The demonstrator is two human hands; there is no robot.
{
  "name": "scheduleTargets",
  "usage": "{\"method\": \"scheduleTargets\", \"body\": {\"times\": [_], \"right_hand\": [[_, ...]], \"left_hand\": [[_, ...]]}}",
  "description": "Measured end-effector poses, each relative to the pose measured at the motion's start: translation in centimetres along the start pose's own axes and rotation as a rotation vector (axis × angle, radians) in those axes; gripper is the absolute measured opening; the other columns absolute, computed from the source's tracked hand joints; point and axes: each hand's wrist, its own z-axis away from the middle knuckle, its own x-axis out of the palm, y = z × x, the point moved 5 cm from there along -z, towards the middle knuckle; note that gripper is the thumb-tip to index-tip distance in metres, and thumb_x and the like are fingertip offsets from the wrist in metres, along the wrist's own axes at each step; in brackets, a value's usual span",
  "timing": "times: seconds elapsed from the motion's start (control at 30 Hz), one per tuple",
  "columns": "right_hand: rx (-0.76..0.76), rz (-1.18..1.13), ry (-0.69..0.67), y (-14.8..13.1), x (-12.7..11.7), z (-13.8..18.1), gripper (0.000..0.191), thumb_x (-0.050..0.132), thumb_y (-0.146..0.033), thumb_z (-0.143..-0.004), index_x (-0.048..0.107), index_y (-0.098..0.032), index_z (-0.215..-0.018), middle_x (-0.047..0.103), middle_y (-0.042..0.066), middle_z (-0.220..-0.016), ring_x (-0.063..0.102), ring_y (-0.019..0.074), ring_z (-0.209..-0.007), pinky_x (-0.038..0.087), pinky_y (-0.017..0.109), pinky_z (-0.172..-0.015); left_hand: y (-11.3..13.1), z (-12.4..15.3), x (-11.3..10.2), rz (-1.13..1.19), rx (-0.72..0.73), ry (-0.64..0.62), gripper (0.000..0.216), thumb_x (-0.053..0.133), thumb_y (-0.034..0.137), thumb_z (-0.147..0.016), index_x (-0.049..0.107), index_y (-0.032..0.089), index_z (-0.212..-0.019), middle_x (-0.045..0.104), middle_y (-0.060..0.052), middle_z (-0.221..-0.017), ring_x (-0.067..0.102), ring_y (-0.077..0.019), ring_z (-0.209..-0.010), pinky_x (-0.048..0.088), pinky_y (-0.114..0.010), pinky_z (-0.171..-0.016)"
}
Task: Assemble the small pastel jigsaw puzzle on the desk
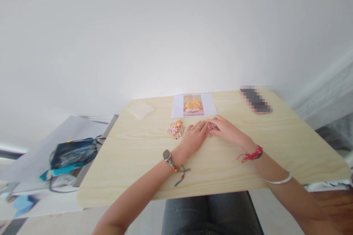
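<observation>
My left hand (pixel 193 138) rests on the table with its fingers stretched out, their tips against a small heap of jigsaw puzzle pieces (pixel 211 128). From the other side, my right hand (pixel 230 131) curves its fingers round that same heap, thumb and fingertips close to the left ones. Part of the heap is hidden under the fingers. Left of my hands lies a second loose pile of jigsaw puzzle pieces (pixel 176 129) in orange, pink and white. Just behind is a creased paper sheet (pixel 209 105) printed with a yellow cartoon figure (pixel 193 105).
The pale wooden table (pixel 132 176) stands against a white wall (pixel 165 36). A whitish flat packet (pixel 140 110) lies at its back left, and a blurred-out phone (pixel 255 101) at the back right. Left of the table, a dark bag (pixel 74 152) rests on a lower surface.
</observation>
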Motion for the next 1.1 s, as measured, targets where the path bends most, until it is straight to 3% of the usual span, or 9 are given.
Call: {"method": "scheduleTargets", "body": {"times": [0.13,0.4,0.67,0.77,0.97,1.1], "right_hand": [[-0.083,-0.003,0.002,-1.9,0.5,-0.2,0.028,0.050,-0.018,-0.080,0.054,-0.018,-0.107,0.053,0.008,-0.104,0.051,0.0184,-0.098,0.041,0.035,-0.087],[-0.194,0.194,-0.064,-3.4,-0.2,2.4,0.033,0.044,-0.021,-0.084,0.054,-0.022,-0.115,0.045,0.010,-0.126,0.042,0.0235,-0.115,0.037,0.042,-0.095],[-0.192,0.231,-0.030,-4.7,0.7,4.6,0.041,0.041,-0.021,-0.084,0.045,-0.019,-0.125,0.043,0.010,-0.130,0.039,0.0237,-0.120,0.035,0.043,-0.099],[-0.189,0.240,-0.030,-4.6,1.1,4.5,0.043,0.041,-0.023,-0.084,0.043,-0.019,-0.126,0.042,0.010,-0.131,0.037,0.0249,-0.121,0.035,0.044,-0.098],[-0.205,0.276,-0.087,-4.1,1.0,3.1,0.046,0.044,-0.024,-0.083,0.038,-0.023,-0.128,0.023,0.010,-0.142,0.029,0.0265,-0.125,0.037,0.043,-0.095],[-0.221,0.260,-0.093,-4.2,0.9,3.1,0.047,0.046,-0.024,-0.082,0.038,-0.024,-0.128,0.023,0.009,-0.142,0.029,0.0257,-0.126,0.035,0.044,-0.096]], "left_hand": [[-0.5,1.8,-0.1,-0.087,-0.090,-0.034,0.043,0.030,0.029,-0.089,0.033,0.012,-0.128,0.040,-0.012,-0.132,0.035,-0.0209,-0.123,0.035,-0.039,-0.094],[0.8,4.6,-1.1,-0.058,-0.004,-0.105,0.047,0.030,0.036,-0.088,0.028,0.017,-0.132,0.029,-0.010,-0.139,0.028,-0.0219,-0.127,0.033,-0.037,-0.096],[0.3,3.7,-1.1,-0.017,-0.022,-0.100,0.053,0.025,0.040,-0.089,0.021,0.014,-0.135,0.023,-0.009,-0.142,0.022,-0.0214,-0.129,0.028,-0.039,-0.100],[0.1,3.7,-0.9,-0.006,-0.019,-0.107,0.051,0.026,0.041,-0.088,0.026,0.016,-0.133,0.026,-0.010,-0.141,0.025,-0.0218,-0.128,0.030,-0.039,-0.099],[0.3,4.4,-0.9,-0.038,-0.132,-0.106,0.052,0.035,0.046,-0.084,0.035,0.017,-0.128,0.029,-0.013,-0.139,0.027,-0.0261,-0.127,0.030,-0.044,-0.098],[0.4,4.5,-1.1,-0.034,-0.150,-0.104,0.052,0.037,0.045,-0.084,0.035,0.017,-0.128,0.030,-0.014,-0.138,0.026,-0.0267,-0.127,0.030,-0.045,-0.098]]}}
